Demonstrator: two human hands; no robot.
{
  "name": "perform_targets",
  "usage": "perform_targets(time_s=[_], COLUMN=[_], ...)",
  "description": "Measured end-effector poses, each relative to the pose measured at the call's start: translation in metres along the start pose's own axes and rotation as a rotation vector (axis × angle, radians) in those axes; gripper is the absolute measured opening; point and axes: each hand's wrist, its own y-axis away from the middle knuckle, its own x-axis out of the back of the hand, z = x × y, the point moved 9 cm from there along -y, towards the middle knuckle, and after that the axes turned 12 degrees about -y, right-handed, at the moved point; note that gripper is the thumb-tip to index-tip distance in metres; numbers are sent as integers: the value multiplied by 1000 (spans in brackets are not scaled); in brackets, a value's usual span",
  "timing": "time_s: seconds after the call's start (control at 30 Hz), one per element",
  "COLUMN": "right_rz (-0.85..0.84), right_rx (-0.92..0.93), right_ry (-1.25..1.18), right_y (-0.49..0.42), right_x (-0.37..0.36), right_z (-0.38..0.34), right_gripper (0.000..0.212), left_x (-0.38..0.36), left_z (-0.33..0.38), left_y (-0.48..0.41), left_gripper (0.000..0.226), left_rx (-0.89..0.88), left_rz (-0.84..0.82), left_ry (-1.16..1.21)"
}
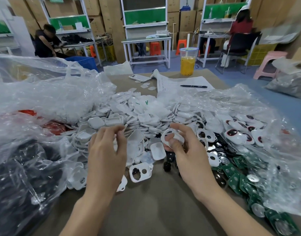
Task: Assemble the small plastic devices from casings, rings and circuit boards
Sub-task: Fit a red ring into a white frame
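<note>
A big heap of white plastic casings (139, 116) covers the middle of the table. My right hand (189, 154) grips a white ring-shaped casing piece (170, 136) above the heap's near edge. My left hand (107, 150) hovers beside it with fingers curled, pinching a thin white piece (122, 129) at its fingertips. A white casing with two holes (140, 172) lies between my hands. Green circuit boards (236, 178) lie at the right, small black rings (167, 166) near my right wrist.
Crumpled clear plastic bags (44, 99) rise at the left and right. Behind the heap are a phone (140, 78), a paper sheet with a pen (193, 86) and a cup of yellow drink (187, 63). Two people sit at benches beyond.
</note>
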Motion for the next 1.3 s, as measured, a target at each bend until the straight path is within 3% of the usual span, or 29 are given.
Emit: perform_targets(time_s=[0.17,0.23,0.33,0.47,0.57,0.67,0.77,0.93,1.1,1.17,1.3], right_rz=[-76,-79,-49,-22,-84,-183,-191,-184,-191,-185,-186], right_rx=[-3,34,154,331,366,437,461,464,444,459,465], right_ry=[-10,39,176,386,498,648,691,692,667,686,670], right_y=[3,1,-6,-11,-13,-7,-5,-5,-6,-6,-6], right_x=[-16,-22,-27,-38,-55,-73,-74,-72,-72,-72,-71], right_z=[5,4,-2,-13,-15,-20,-22,-23,-21,-22,-23], right_gripper=[45,50,55,46,40,43,44,45,41,41,40], left_x=[36,41,36,71,92,76,56,49,65,75,62], left_z=[-36,-67,-119,-175,-220,-239,-231,-222,-214,-225,-241], left_y=[-30,-63,-111,-153,-175,-178,-167,-161,-180,-184,-169], left_gripper=[25,25,31,26,21,24,12,23,24,26,49], left_rx=[127,183,260,389,473,408,353,372,303,359,424], left_rz=[111,39,-235,-226,-306,-498,-580,-516,-348,-313,-542], left_ry=[6,-183,-648,-952,-981,-951,-827,-745,-570,-696,-1117])
